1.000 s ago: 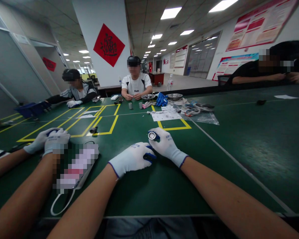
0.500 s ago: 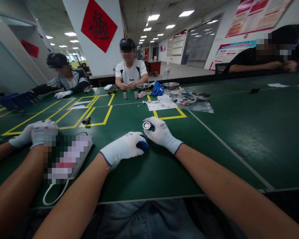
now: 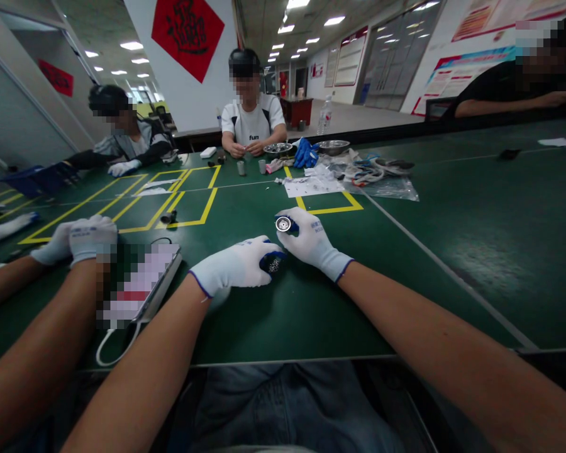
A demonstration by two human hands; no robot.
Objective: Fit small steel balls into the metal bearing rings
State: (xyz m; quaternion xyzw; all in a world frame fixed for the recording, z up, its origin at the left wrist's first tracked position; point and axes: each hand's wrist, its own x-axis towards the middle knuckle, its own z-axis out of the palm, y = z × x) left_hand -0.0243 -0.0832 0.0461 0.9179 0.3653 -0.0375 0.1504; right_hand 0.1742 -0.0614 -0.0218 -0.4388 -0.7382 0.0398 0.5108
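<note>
My left hand (image 3: 245, 263), in a white glove with blue fingertips, is closed round a dark part with a dotted, perforated face (image 3: 273, 263), low over the green table (image 3: 330, 321). Just right of it and a little farther off, my right hand (image 3: 311, 239), gloved the same way, grips a small round metal part (image 3: 283, 224). That part's silvery ring-shaped end faces me. The two hands are close together, and the parts they hold are apart. Most of each part is hidden by the fingers.
A co-worker's gloved hands (image 3: 92, 239) rest at the left, by a white-cabled device (image 3: 158, 286). A dark fitting (image 3: 168, 218) lies near yellow tape. Farther back are papers (image 3: 311, 184), blue gloves (image 3: 305, 153), metal dishes (image 3: 332, 146) and seated people.
The perforated face of the part in my left hand now shows. My right hand still holds the round metal part. The whole view has shifted slightly.
</note>
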